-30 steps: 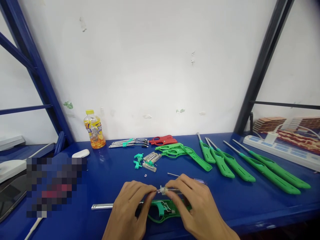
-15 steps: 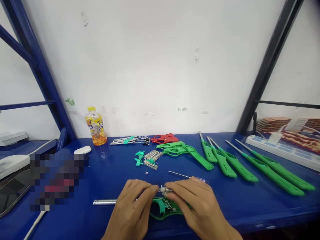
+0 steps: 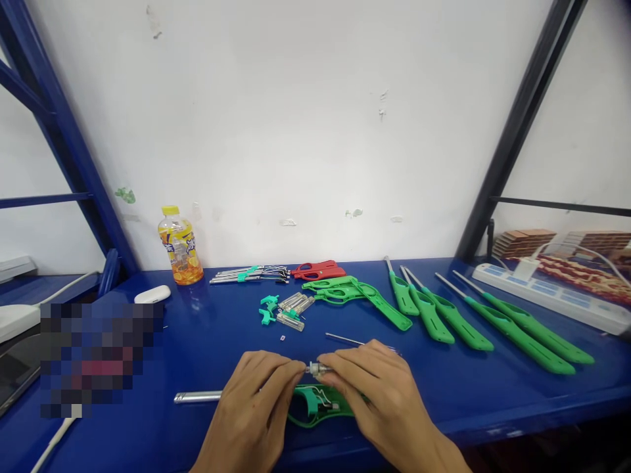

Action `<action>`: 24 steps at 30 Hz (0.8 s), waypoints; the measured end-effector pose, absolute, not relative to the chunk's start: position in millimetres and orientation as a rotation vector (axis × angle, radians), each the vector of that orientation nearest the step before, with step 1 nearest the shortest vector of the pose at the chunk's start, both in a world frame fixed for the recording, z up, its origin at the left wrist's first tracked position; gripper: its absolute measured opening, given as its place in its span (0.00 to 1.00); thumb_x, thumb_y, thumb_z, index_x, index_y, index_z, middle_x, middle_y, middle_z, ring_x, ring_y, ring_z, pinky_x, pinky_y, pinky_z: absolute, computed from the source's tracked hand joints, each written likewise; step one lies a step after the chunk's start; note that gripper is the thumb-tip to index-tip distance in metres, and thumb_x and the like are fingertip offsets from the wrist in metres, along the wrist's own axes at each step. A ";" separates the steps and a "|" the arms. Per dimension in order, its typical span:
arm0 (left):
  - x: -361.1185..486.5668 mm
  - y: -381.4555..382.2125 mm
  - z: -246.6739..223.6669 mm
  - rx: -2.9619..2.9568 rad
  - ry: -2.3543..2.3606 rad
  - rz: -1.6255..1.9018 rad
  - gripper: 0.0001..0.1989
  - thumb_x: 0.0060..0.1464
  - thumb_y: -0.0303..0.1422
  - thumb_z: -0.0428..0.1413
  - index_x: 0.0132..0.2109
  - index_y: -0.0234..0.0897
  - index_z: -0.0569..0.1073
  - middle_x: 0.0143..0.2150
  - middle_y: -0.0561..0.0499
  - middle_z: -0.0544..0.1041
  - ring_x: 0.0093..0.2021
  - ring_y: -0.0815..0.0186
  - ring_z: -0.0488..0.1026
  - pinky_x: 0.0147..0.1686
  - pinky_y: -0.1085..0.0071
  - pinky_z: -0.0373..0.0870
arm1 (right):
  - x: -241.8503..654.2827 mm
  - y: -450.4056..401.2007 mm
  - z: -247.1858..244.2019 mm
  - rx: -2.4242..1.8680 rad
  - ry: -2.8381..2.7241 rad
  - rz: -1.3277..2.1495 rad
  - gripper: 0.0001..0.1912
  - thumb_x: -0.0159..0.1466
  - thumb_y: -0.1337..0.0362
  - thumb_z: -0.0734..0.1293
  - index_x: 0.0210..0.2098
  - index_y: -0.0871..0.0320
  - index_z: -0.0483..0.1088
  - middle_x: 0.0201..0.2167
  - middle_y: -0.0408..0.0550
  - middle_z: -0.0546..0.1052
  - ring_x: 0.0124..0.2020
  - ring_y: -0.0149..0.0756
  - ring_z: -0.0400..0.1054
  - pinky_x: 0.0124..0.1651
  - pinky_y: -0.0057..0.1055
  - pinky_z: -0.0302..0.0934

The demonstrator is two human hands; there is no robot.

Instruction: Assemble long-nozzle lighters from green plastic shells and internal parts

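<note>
My right hand [image 3: 382, 387] has its fingers closed around a small clear lighter fuel tank [image 3: 315, 369], its pale valve end pointing left. At that valve end my left hand [image 3: 251, 404] pinches thumb and finger together; whatever sits between those fingertips is too small to name. Beneath both hands lies an opened green lighter casing [image 3: 302, 422] with a teal trigger [image 3: 311, 402] and thin white wires inside. Its silver tube [image 3: 198, 397] sticks out to the left, partly covered by my left hand. Just beyond my right hand rests a thin screwdriver [image 3: 342, 339].
Clear fuel tanks [image 3: 290, 322] and teal triggers [image 3: 267, 315] lie ahead. Behind them are metal tubes [image 3: 234, 279], red casings [image 3: 318, 270] and green casings [image 3: 387, 307]. Several whole green lighters [image 3: 522, 341] lie right, near a power strip [image 3: 552, 299]. A drink bottle [image 3: 181, 246] stands back left.
The whole view has shifted slightly, so things appear a little further left. Both hands keep the same hold at the fuel tank's valve end.
</note>
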State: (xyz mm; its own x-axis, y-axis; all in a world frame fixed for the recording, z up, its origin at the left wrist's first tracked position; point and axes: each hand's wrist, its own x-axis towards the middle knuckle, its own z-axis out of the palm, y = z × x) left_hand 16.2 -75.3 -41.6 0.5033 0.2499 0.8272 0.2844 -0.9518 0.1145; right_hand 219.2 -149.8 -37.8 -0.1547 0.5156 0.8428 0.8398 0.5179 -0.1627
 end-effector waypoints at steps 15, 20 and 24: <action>15.9 -73.8 -39.1 -2.802 -0.473 -1.606 0.11 0.71 0.21 0.54 0.49 0.41 0.78 0.39 0.52 0.81 0.37 0.66 0.79 0.39 0.71 0.76 | 219.3 -152.1 -34.9 -1.059 -1.807 -0.419 0.08 0.78 0.64 0.66 0.47 0.57 0.79 0.36 0.45 0.87 0.31 0.34 0.80 0.36 0.33 0.63; 15.5 -74.1 -38.9 -2.849 -0.457 -1.630 0.12 0.70 0.20 0.54 0.50 0.40 0.78 0.38 0.52 0.81 0.36 0.66 0.79 0.38 0.72 0.77 | 220.0 -151.4 -35.7 -1.047 -1.819 -0.368 0.07 0.78 0.65 0.67 0.48 0.57 0.78 0.37 0.44 0.87 0.32 0.34 0.80 0.36 0.32 0.62; 16.5 -72.5 -39.6 -2.853 -0.470 -1.599 0.12 0.71 0.21 0.54 0.49 0.40 0.78 0.38 0.52 0.81 0.36 0.67 0.79 0.38 0.73 0.77 | 220.7 -150.6 -37.7 -1.050 -1.820 -0.322 0.07 0.78 0.65 0.67 0.48 0.57 0.78 0.39 0.44 0.87 0.33 0.33 0.80 0.39 0.32 0.61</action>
State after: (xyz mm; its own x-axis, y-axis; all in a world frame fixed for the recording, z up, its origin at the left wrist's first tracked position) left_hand 16.5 -72.5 -39.6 0.4945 0.3223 0.8072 0.1657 -0.9466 0.2764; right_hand 220.7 -150.6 -37.7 -0.1541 0.5166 0.8422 0.7743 0.5927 -0.2218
